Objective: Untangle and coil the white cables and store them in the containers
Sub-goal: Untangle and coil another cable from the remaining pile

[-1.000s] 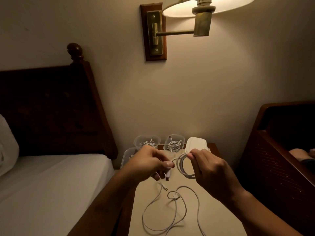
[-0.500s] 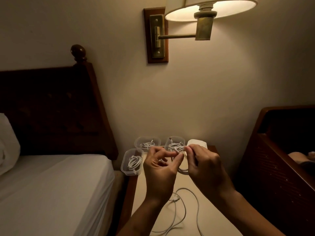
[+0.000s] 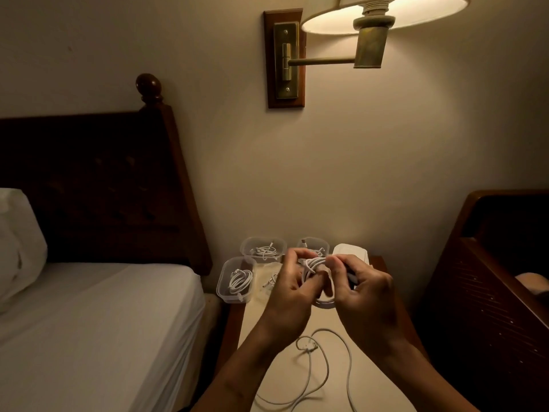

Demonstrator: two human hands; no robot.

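Bedside table [image 3: 261, 322], foreground: a loose white cable [image 3: 323, 364] lies sprawled, not yet coiled. Above it, a person's left hand [image 3: 286, 292] and right hand [image 3: 365, 298] curl their fingers round a small coil [image 3: 315, 264], pinching its loops together. Winding looks nearly done (the tail end is hidden). The next move is likely to be lowering the bundle into a container without it springing open. Beyond, the nearest clear container [image 3: 221, 285] and two behind it hold coiled cables. No brand or writing is legible.
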